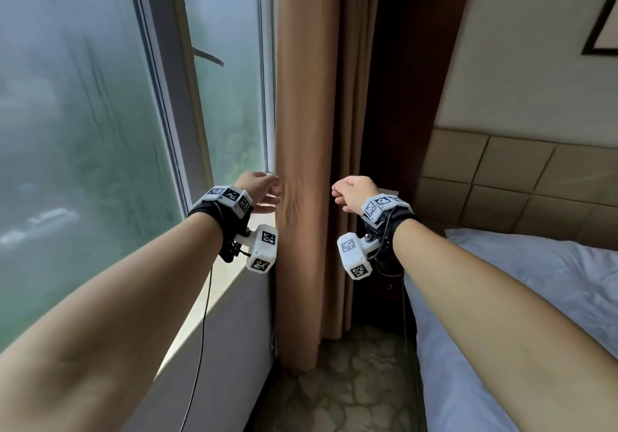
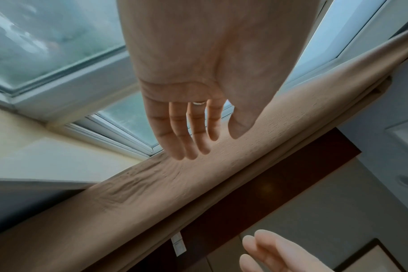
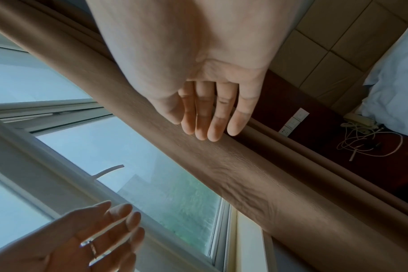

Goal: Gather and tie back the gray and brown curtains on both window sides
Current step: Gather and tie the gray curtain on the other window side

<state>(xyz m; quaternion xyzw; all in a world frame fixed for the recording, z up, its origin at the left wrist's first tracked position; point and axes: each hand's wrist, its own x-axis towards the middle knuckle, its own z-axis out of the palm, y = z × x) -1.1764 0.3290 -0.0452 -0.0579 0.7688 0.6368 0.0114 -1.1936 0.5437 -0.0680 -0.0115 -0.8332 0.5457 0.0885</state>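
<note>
A brown curtain (image 1: 306,151) hangs gathered in folds at the window's right edge, with a creased patch at hand height (image 1: 296,204). My left hand (image 1: 264,192) is open at the curtain's left side, fingers straight and close to the fabric (image 2: 191,173). My right hand (image 1: 347,194) is open just right of the front fold, fingers relaxed, holding nothing. In the right wrist view the right fingers (image 3: 212,119) lie over the curtain (image 3: 245,169). No tie-back or gray curtain is visible.
The window (image 1: 83,130) and its sill (image 1: 214,298) fill the left. A bed with white bedding (image 1: 521,314) and a padded headboard (image 1: 521,177) stand at the right. A dark wood panel (image 1: 408,97) backs the curtain, with patterned carpet (image 1: 351,381) below.
</note>
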